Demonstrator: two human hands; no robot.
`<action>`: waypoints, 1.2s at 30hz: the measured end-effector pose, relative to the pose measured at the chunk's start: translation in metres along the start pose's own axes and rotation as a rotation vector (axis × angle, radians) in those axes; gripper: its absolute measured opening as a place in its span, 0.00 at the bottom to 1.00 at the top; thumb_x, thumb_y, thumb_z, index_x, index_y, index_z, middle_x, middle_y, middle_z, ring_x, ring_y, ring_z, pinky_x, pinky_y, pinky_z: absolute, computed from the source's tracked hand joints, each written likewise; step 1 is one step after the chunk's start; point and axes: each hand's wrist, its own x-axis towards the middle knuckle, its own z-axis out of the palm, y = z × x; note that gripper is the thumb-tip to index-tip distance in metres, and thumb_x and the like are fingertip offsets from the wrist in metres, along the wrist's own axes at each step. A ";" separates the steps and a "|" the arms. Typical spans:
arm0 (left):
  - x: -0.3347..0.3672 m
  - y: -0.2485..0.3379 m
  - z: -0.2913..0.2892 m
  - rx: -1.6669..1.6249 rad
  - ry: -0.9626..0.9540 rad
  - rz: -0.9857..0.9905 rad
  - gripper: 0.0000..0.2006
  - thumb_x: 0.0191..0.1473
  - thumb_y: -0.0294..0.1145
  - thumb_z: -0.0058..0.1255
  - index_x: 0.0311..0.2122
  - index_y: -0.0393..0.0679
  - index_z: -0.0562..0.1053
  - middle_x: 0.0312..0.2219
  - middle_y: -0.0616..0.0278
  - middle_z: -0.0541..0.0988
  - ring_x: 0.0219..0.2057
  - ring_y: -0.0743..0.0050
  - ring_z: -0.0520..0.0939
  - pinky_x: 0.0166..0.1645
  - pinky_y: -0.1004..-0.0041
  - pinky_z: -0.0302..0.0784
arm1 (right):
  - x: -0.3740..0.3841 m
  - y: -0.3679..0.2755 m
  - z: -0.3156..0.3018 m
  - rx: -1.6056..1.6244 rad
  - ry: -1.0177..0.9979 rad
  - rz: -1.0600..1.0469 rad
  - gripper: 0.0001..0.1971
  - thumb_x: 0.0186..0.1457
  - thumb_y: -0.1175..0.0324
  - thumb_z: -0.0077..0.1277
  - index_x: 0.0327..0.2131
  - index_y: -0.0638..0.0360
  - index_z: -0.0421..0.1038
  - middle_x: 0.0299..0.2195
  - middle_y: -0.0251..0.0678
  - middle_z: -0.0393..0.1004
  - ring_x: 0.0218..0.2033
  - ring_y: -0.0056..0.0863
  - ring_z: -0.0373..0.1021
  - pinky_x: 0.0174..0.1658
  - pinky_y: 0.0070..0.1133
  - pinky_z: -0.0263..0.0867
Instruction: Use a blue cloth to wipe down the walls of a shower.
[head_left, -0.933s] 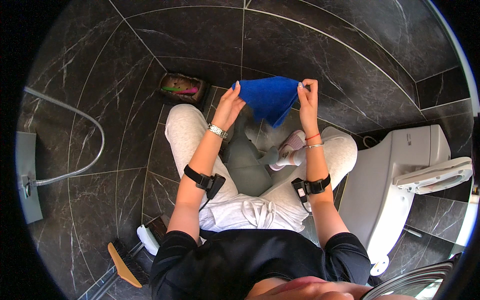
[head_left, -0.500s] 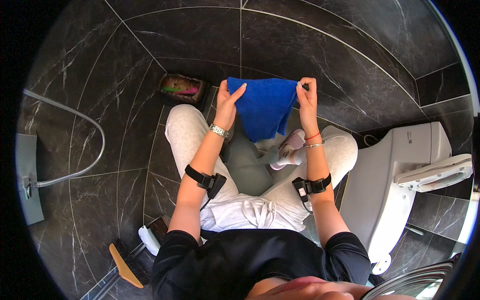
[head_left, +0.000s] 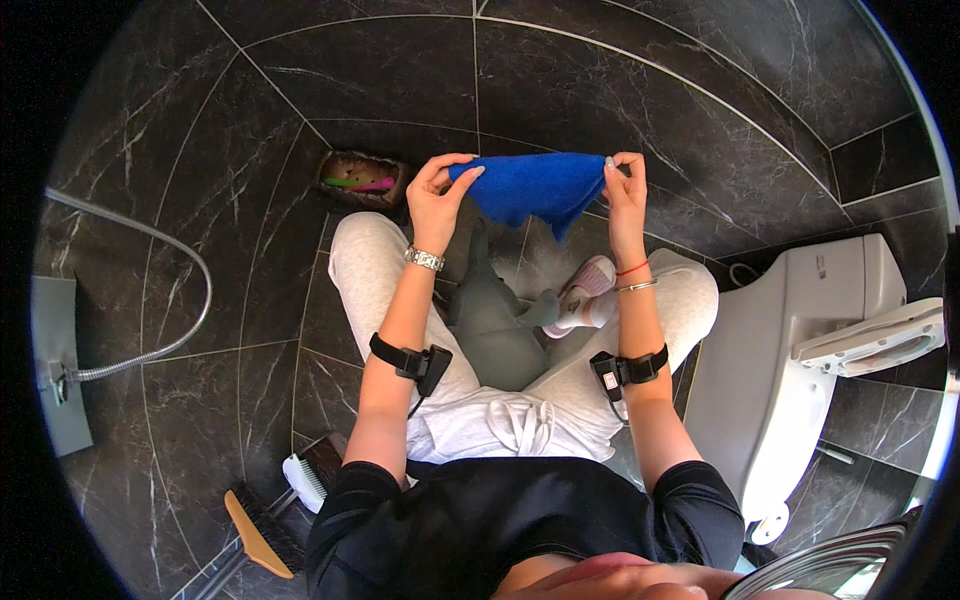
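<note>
A small blue cloth [head_left: 535, 190] is stretched between my two hands in front of my knees. At its left upper corner my left hand [head_left: 437, 196] pinches it between thumb and fingers. The right upper corner is gripped the same way by my right hand [head_left: 626, 188]. Its lower edge hangs loose and uneven, with a pointed corner toward the right. Beneath the cloth, between my legs, lies a smooth grey-green object [head_left: 500, 335] with pointed parts; I cannot tell its kind.
A white toilet [head_left: 770, 360] with a raised seat stands at right. A box [head_left: 362, 172] holding pink and green items sits by the far left corner. Brooms or brushes [head_left: 258, 535] lean at lower left. A shower hose [head_left: 200, 265] curves from the left wall.
The cloth's hanging part has swung up and looks shorter, uncovering more of the grey-green object and floor. My left hand has moved a little left; my right hand slightly right.
</note>
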 end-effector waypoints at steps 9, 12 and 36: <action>0.001 0.012 -0.001 0.738 0.064 0.523 0.12 0.36 0.29 0.58 0.32 0.45 0.77 0.21 0.64 0.75 0.24 0.71 0.72 0.30 0.75 0.68 | 0.005 -0.011 -0.005 -0.068 -0.070 -0.156 0.03 0.53 0.73 0.43 0.31 0.59 0.60 0.45 0.40 0.64 0.41 0.28 0.66 0.47 0.21 0.58; 0.002 0.012 -0.001 0.856 0.033 0.595 0.11 0.37 0.30 0.57 0.31 0.44 0.76 0.20 0.64 0.73 0.25 0.68 0.70 0.31 0.73 0.67 | 0.006 -0.009 -0.006 0.026 -0.130 -0.095 0.03 0.54 0.72 0.43 0.32 0.57 0.61 0.42 0.39 0.68 0.42 0.23 0.65 0.43 0.19 0.59; -0.009 -0.021 0.001 0.025 -0.255 -0.355 0.11 0.52 0.35 0.47 0.24 0.38 0.66 0.16 0.62 0.74 0.16 0.77 0.77 0.19 0.86 0.68 | -0.040 0.023 0.063 -0.250 0.027 -0.013 0.08 0.48 0.69 0.52 0.27 0.62 0.64 0.23 0.29 0.69 0.24 0.13 0.67 0.26 0.13 0.63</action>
